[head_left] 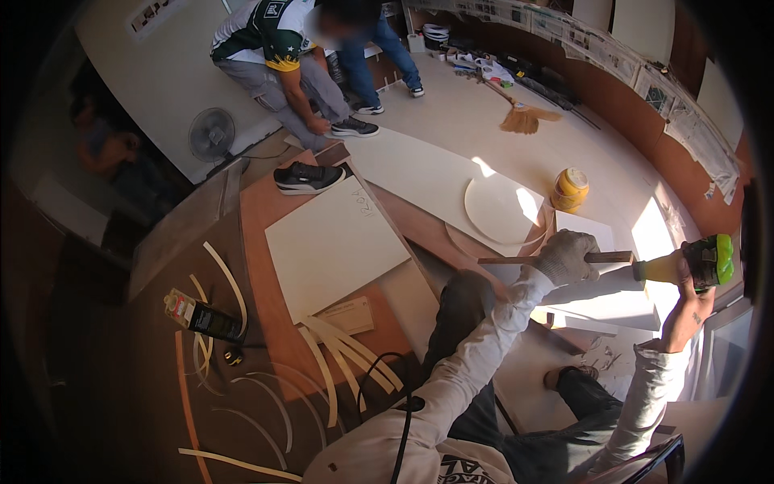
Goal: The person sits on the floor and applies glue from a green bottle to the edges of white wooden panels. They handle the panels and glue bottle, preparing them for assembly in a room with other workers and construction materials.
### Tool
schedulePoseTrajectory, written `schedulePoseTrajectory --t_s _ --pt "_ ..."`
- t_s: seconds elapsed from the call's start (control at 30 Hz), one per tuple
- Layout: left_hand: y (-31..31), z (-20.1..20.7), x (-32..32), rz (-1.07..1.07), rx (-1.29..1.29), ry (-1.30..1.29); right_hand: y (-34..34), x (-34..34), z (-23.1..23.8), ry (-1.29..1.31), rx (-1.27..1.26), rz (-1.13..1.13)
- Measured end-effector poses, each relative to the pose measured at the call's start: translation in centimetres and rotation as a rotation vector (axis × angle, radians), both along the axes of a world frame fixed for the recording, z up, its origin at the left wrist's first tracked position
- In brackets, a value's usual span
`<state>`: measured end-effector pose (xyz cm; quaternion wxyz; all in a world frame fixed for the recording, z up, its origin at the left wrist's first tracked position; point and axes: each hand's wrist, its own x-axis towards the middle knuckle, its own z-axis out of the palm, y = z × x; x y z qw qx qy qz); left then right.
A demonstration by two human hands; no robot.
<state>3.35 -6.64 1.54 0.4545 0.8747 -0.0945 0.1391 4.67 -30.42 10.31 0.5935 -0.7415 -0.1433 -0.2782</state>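
Observation:
My left hand (567, 256), in a pale work glove, is closed around a narrow wooden strip (610, 257), whose ends stick out on both sides of the fist. My right hand (688, 310), bare, grips a bottle-like thing (709, 264) with a yellow tapered end and a black and lime-green body. Its yellow end points left, toward the strip's right end; whether they touch I cannot tell. Below both hands lies a white panel (637, 313), partly in bright sun. A yellow tub (570, 189) stands just beyond my left hand.
White boards (339, 246) and brown boards (262, 234) cover the floor to the left, with a dark shoe (308, 177) on them. Thin curved strips (230, 278), a can (201, 315) and a tape measure (233, 356) lie nearby. A person (278, 64) bends over at the back, near a fan (212, 135).

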Motion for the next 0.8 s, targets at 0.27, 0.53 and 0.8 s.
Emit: schedulePoseTrajectory --t_s 0.27,0.53,0.8 --pt "0.2 1.6 -0.2 -0.013 0.051 0.064 0.1 -0.7 1.0 0.04 0.014 -0.067" --pt "-0.4 -0.6 1.2 0.005 0.059 0.038 2.4 -2.9 5.9 -0.008 0.142 -0.055" --pt "-1.2 -1.0 1.0 -0.034 0.049 -0.058 2.9 -2.8 3.7 0.068 0.183 0.016"
